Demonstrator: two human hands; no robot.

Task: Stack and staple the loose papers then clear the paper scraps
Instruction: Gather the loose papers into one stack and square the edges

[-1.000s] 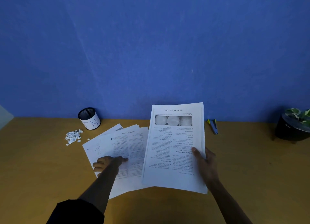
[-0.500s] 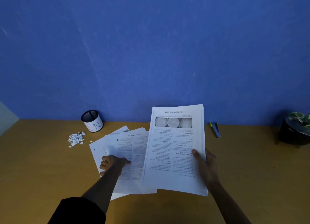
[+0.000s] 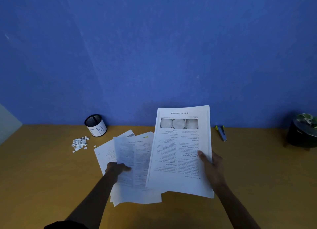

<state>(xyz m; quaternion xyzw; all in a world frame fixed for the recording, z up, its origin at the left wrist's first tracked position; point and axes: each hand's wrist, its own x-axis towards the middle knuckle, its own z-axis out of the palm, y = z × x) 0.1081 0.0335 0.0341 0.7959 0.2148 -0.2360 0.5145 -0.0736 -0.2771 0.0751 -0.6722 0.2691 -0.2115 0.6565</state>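
**White sheets in both hands over an ochre desk**

White paper fills the near centre of the head view. Left hand (image 3: 115, 168): fingers curled, thumb on top, pinching the near-left edge of a sheet (image 3: 130, 162) and raising it off the loose papers (image 3: 137, 197); the raised sheet is motion-blurred. The loose papers lie fanned and overlapping on the desk (image 3: 34, 186), corners misaligned, the lowest ones jutting toward the viewer.

Right hand (image 3: 212, 168): grips the right edge of a stack (image 3: 178, 151), thumb on the top page, fingers hidden beneath. The stack is held tilted, far edge raised, its left side overlapping the loose papers. Top page is printed text upside down to the viewer, with three round grey pictures in a row near its far edge. Page edges at the right side sit slightly stepped.

Further back, left: a small heap of scraps (image 3: 79, 143) on the desk, a few bits scattered just beside it toward the papers. Behind the scraps, a black mesh cup (image 3: 96, 125) with a white band, near the wall.

Further back, right: a stapler (image 3: 221, 132), blue-grey with yellow tips, lying well apart from the stack. At the far right edge, a dark pot (image 3: 300, 136) with green-white leaves.

Blue wall (image 3: 154, 49) behind everything.
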